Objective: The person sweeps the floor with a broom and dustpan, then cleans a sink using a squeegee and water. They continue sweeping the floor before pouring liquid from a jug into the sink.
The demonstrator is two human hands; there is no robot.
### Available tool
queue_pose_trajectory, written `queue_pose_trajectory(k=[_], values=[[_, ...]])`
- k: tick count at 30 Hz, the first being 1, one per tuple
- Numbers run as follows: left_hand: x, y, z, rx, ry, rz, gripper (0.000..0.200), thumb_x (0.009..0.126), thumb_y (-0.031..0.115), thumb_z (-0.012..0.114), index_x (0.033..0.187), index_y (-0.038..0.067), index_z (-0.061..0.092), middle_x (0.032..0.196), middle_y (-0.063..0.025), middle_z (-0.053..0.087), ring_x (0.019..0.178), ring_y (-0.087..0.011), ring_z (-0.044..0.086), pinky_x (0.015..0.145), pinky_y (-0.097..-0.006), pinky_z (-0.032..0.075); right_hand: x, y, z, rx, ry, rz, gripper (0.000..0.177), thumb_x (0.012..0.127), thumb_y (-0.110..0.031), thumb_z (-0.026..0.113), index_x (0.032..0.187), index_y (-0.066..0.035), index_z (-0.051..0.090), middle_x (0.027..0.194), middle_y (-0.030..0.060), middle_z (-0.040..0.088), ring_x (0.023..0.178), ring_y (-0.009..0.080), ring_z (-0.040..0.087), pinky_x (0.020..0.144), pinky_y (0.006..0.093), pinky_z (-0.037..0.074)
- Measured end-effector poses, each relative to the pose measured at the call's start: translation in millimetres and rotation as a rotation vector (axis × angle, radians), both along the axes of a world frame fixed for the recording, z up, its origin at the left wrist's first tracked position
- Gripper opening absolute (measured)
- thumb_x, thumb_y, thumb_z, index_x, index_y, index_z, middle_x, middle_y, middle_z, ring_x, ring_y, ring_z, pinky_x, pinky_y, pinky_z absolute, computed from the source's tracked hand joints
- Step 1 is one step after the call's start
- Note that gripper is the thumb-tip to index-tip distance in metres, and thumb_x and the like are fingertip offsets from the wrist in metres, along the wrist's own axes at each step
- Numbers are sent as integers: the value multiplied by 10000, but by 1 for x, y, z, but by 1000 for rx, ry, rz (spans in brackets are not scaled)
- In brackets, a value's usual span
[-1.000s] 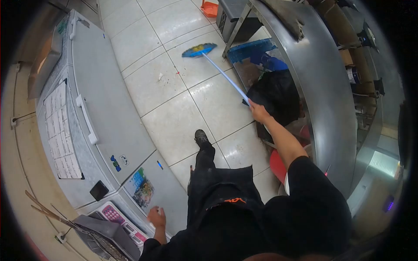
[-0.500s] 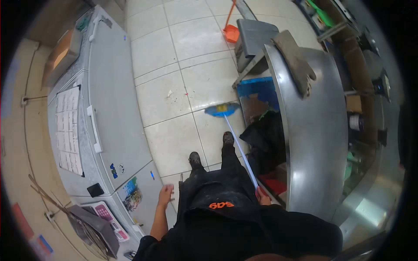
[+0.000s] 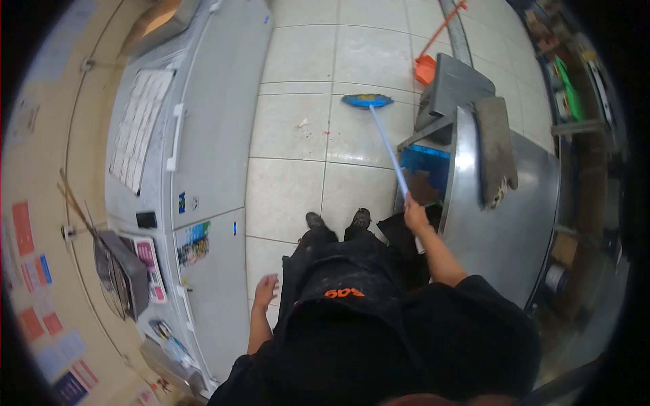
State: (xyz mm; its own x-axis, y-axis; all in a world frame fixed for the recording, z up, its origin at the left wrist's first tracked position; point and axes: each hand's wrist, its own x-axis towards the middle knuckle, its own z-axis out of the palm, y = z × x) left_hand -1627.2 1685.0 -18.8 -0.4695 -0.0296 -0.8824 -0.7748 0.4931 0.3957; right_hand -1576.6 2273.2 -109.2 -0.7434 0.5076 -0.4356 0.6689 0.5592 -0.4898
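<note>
Gripping the pale blue shaft of a blue-headed plastic broom (image 3: 389, 150), the right hand (image 3: 414, 215) has its fingers wrapped shut around it, close against the curved stainless-steel desk (image 3: 504, 203). The bristle head rests on glossy white floor tiles (image 3: 291, 196) beyond the desk's far corner. Small pale scraps (image 3: 302, 124) lie farther from the desk, judged unswept. The left hand (image 3: 266, 289) hangs empty, fingers loosely spread.

End of broom handle (image 3: 387, 145) within right hand (image 3: 414, 215); shelf goods (image 3: 572, 95) dark, blurred
</note>
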Motion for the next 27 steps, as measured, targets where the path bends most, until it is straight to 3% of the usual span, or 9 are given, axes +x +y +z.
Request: queue_pose_trajectory(k=[3, 6, 9, 15, 18, 20, 21, 23, 27], values=[[-15, 36, 46, 10, 103, 91, 392, 961, 387, 577, 1258, 131, 591, 1121, -44, 628, 976, -173, 606, 788, -364, 509, -40, 31, 41, 73, 30, 196, 471, 994, -195, 459, 1451, -94, 402, 913, 307, 658, 830, 507, 637, 747, 570, 519], [13, 31, 44, 44, 174, 232, 367, 976, 367, 569, 1260, 135, 585, 1111, -26, 632, 966, -154, 601, 798, -350, 502, -67, 37, 104, 113, -121, 383, 503, 992, -188, 457, 1473, -82, 358, 853, 320, 648, 787, 521, 629, 725, 581, 504], [58, 5, 2, 70, 217, 379, 378, 945, 392, 596, 1216, 129, 611, 1072, -42, 639, 917, -174, 619, 733, -352, 501, -86, 28, 132, 174, -121, 596, 542, 984, -187, 472, 1496, -94, 319, 826, 328, 639, 774, 521, 628, 709, 584, 491], [199, -11, -68, 14, 14, 947, 376, 934, 381, 607, 1196, 111, 595, 1080, -68, 640, 919, -203, 620, 730, -364, 498, -166, -32, 170, 108, -306, 1126, 593, 963, -225, 522, 1514, -154, 316, 805, 308, 641, 748, 471, 644, 727, 554, 494], [239, -5, -76, 101, -178, 1052, 396, 930, 378, 613, 1220, 110, 584, 1100, -71, 637, 941, -211, 618, 747, -369, 496, -226, -96, 157, 86, -361, 1386, 579, 968, -232, 493, 1520, -225, 318, 836, 293, 656, 795, 438, 666, 753, 527, 514], [238, 0, -84, 141, -218, 1091, 410, 928, 377, 618, 1236, 109, 576, 1113, -73, 635, 955, -216, 617, 759, -372, 494, -263, -162, 158, 128, -481, 1530, 555, 978, -254, 477, 1513, -291, 332, 956, 277, 669, 901, 415, 673, 819, 525, 520], [229, 2, -86, 140, -197, 1107, 418, 926, 376, 620, 1244, 109, 572, 1120, -74, 634, 963, -219, 617, 764, -374, 493, -279, -201, 156, 126, -545, 1574, 526, 984, -260, 466, 1496, -328, 364, 1064, 247, 666, 981, 401, 667, 857, 524, 520], [199, 5, -79, 98, -110, 1142, 434, 923, 375, 624, 1260, 108, 564, 1133, -76, 632, 977, -224, 616, 776, -377, 492, -294, -257, 104, 168, -463, 1749, 524, 981, -228, 449, 1490, -337, 381, 1097, 212, 672, 1009, 390, 668, 865, 512, 523], [134, 5, -14, -2, 105, 1224, 402, 963, 382, 584, 1293, 153, 573, 1143, -31, 629, 996, -171, 600, 830, -343, 477, -336, -357, 69, 183, -454, 1856, 550, 971, -181, 437, 1490, -359, 382, 1138, 195, 665, 1064, 372, 657, 887, 495, 524]])
